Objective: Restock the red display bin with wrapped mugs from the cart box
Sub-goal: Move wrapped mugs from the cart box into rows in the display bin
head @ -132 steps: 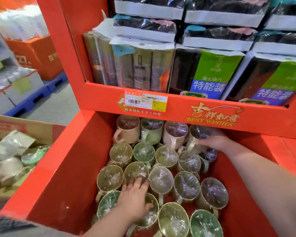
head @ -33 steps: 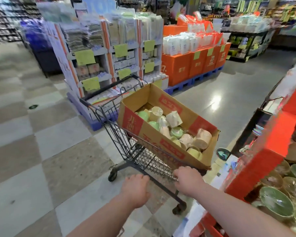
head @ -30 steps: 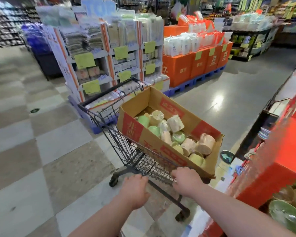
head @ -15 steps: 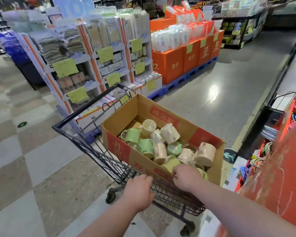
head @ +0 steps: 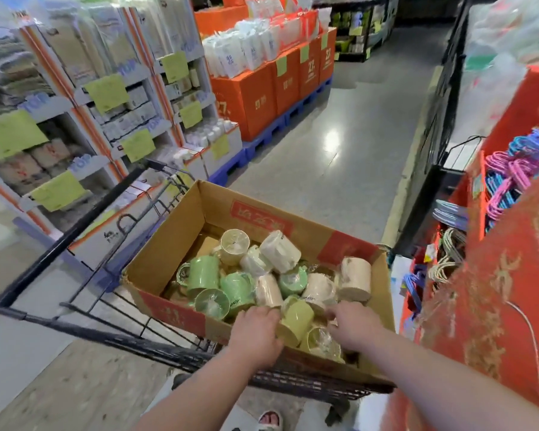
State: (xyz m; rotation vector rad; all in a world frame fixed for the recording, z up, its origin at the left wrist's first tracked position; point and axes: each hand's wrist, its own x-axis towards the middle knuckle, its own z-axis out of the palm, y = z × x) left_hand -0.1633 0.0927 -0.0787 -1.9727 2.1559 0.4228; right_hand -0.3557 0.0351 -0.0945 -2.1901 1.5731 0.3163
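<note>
Yellow wrapped mug [head: 296, 318] lying sideways, between left hand [head: 257, 334], right hand [head: 353, 328]

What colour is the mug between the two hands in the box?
Pale yellow mug, seen in the head view.

The box [head: 293, 213] sits in the cart [head: 75, 244], mugs [head: 274, 275] piled inside; shelves [head: 91, 119] far left, display bin [head: 495, 306] right beside the cart.
</note>
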